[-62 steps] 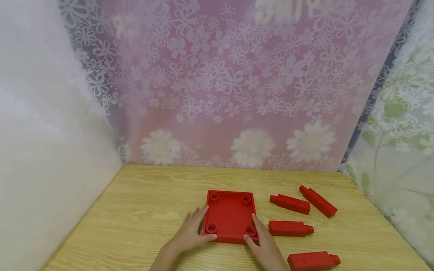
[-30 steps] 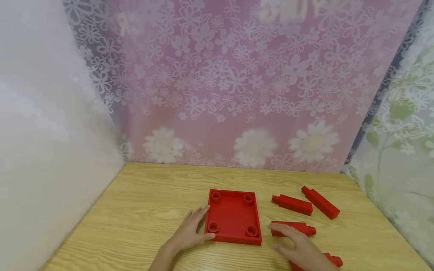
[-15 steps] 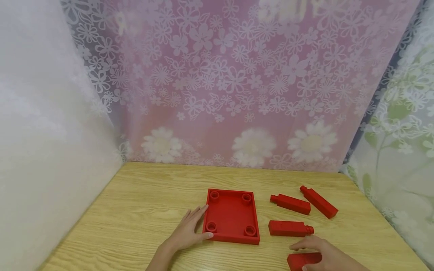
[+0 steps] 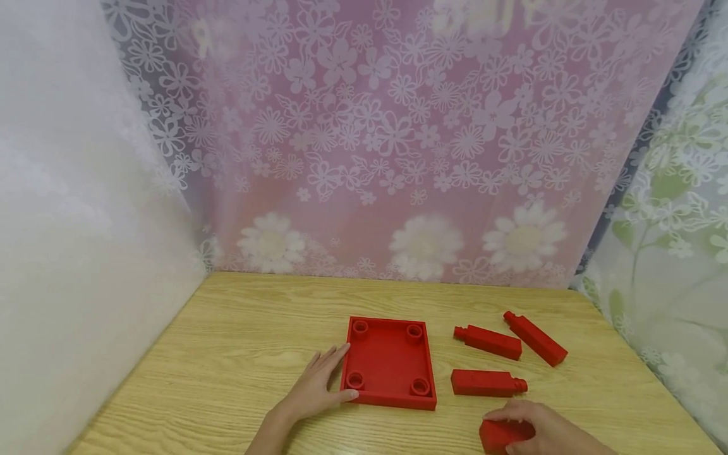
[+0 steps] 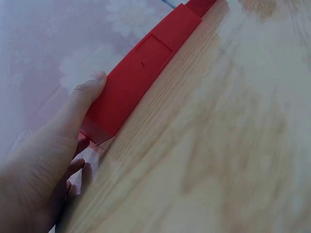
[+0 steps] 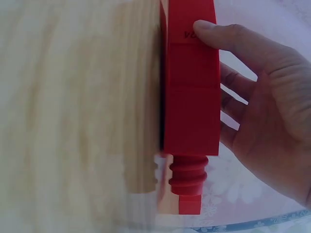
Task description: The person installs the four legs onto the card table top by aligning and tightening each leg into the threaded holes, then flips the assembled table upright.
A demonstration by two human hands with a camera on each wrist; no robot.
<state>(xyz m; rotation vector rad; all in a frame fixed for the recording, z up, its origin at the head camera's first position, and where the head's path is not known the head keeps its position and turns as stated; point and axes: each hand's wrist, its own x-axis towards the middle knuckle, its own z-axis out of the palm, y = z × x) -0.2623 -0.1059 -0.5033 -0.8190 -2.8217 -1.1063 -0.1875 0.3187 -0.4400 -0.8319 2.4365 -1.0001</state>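
Note:
A square red panel (image 4: 388,360) with a raised rim and a round socket in each corner lies on the wooden table. At its near left corner rests my left hand (image 4: 311,392), fingers along the left side and thumb on the front wall. My right hand (image 4: 540,426) pinches a red block-shaped leg (image 4: 500,435) between thumb and fingers, at the table's near right. In the right wrist view the leg (image 6: 192,107) shows a threaded end (image 6: 188,174) and small dark marks under the thumb. From the head, the hand covers that threaded end.
Right of the panel lie three more red legs with threaded ends: a near one (image 4: 483,383), a middle one (image 4: 490,342) and a slanted far one (image 4: 536,339). Flowered cloth (image 4: 364,158) hangs behind the table (image 4: 256,328) and on both sides.
My right hand has left the panel's right side, moved right and nearer, and taken hold of the nearest leg, which has tilted slightly. My left hand has stayed at the panel.

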